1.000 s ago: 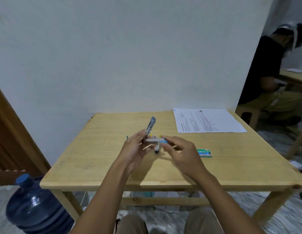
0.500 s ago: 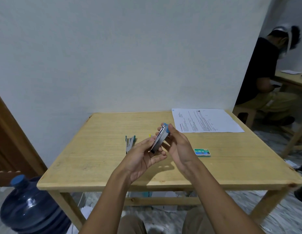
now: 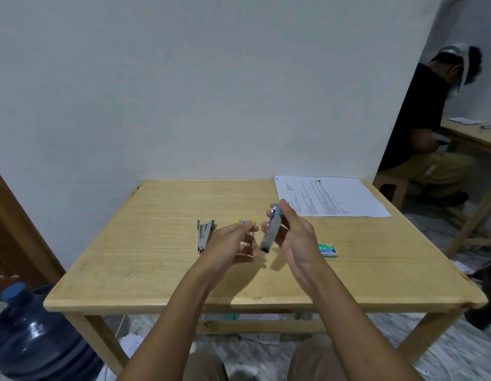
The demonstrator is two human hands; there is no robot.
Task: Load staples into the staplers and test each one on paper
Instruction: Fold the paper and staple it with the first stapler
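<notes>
**Spotter 1:** Start at your left. The green stapler (image 3: 204,234) lies swung open on the worktop (image 3: 145,259), apart from both hands. Just right of it is the yellow stapler (image 3: 244,221), half hidden behind your left hand (image 3: 233,243), so I can't tell if it is open.

**Spotter 2:** That left hand hovers palm up, fingers loosely curled, with nothing in them that I can make out. Lower it without looking and you could knock the yellow stapler out of place.

**Spotter 1:** Next comes the blue stapler (image 3: 273,229). It is in the air above the worktop, tilted almost on end with the blue cap up, and your right hand (image 3: 296,239) grips it along one side. It looks closed. I'd guess it is ready for its test, though I can't see inside.

**Spotter 2:** You're carrying it with 1 hand only. Slacken your fingers and it drops. Squeeze its 2 arms together now and it may fire a staple into the air, with your left fingertips just beside its lower end.

**Spotter 1:** Further right, the staple box (image 3: 327,249) lies on the worktop close by your right wrist. Your forearm could shove it on the way across.

**Spotter 2:** Last, the paper (image 3: 332,196) lies flat at the far right corner. A loose sheet will likely slide under the stapler unless your free hand pins it down.
</notes>
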